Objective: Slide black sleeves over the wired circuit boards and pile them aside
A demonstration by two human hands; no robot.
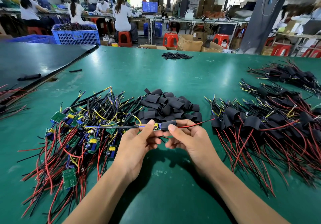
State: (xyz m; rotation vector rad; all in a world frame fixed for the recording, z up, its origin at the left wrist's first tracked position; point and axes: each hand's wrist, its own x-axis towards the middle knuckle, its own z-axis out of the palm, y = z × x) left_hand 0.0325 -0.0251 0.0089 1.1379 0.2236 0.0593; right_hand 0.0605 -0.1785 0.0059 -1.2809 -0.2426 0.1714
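The left hand (137, 142) pinches a wired circuit board (156, 126) at centre, and the right hand (189, 140) pinches a black sleeve (167, 125) partway over it, its yellow part uncovered. Sleeved boards (260, 124) heap at 3 o'clock. Bare boards (78, 128) wait at 9, loose sleeves (170, 107) at 12 — likely about half remains.

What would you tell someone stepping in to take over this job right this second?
Left hand: pinches the circuit board at its wire end.
Right hand: pinches the black sleeve, which covers most of that board; a yellow part sticks out.
Bare boards lie heaped to the left, loose sleeves in the middle, sleeved boards piled on the right.
Left to do: push this sleeve fully on, add it to the right pile, then work through the left heap.
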